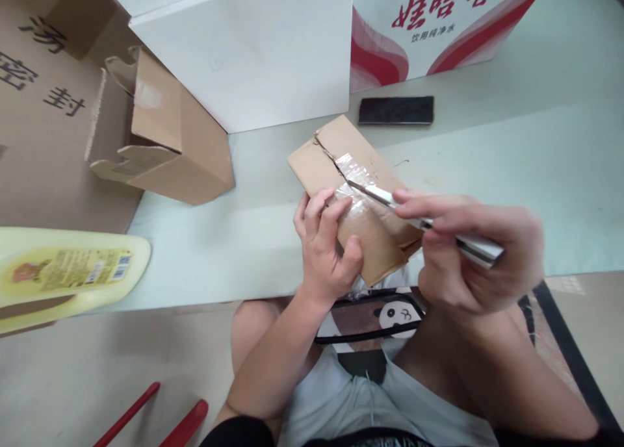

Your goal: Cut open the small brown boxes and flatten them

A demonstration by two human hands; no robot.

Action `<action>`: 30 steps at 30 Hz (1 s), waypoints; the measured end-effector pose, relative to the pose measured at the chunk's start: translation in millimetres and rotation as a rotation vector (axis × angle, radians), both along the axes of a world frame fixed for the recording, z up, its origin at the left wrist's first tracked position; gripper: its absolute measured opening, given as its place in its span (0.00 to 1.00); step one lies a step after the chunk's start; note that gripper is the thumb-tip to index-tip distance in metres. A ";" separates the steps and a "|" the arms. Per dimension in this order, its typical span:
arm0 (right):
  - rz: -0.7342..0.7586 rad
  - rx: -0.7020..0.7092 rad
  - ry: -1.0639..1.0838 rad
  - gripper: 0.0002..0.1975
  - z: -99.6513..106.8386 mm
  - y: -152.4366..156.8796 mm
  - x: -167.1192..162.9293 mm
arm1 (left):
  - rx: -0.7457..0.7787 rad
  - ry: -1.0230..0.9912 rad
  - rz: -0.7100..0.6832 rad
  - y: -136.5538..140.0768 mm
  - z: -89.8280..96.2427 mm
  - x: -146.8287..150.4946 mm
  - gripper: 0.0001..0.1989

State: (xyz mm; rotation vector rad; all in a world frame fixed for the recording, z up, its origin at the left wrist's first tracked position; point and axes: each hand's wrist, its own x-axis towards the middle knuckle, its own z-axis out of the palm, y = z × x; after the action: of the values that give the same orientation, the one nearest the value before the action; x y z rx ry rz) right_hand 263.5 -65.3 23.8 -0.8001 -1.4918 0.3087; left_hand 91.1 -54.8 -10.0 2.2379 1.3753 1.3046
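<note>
We have the small carton [373,239] at the table's [517,161] near edge, one corner pointing to eleven o'clock; whether its underside rests there we cannot tell. Our left hand [322,249] takes it from the seven o'clock side, fingers slightly apart and pressed over the top face, thumb nearer us, so the carton is gripped; our right hand [480,255], at four o'clock, has its fingers clamped on a silver utility knife [377,195], whose blade slants toward ten o'clock and meets the clear tape [359,206] at the seam. We judge the step in hand to be slitting that tape; the seam gapes raggedly toward eleven o'clock, while tape nearer us looks whole; the next stroke calls for a shallow blade along the seam, a firm left hold, and fingertips kept off the cutting line, since they lie close to it. A phone [396,111] lies at one o'clock from the carton; an opened brown box [205,141] stands at ten; a yellow bottle [131,255] is at eight.
</note>
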 end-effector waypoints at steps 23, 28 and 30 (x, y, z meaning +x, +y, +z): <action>-0.234 -0.079 -0.003 0.05 15.7 -10.0 -5.3 | -0.010 -0.013 -0.054 -0.2 4.1 2.7 0.21; -0.259 -0.160 -0.005 0.03 10.8 -12.4 -6.0 | -0.022 -0.007 -0.031 -1.0 2.5 2.9 0.22; -0.194 -0.203 -0.027 0.03 6.3 -11.2 -4.8 | -0.022 -0.027 -0.041 -1.1 1.6 3.1 0.22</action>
State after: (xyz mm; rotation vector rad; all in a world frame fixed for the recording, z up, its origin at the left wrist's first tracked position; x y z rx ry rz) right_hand 258.7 -76.5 30.1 -1.1066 -1.4096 0.3078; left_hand 94.2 -56.0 -8.4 2.2144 1.3205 1.2949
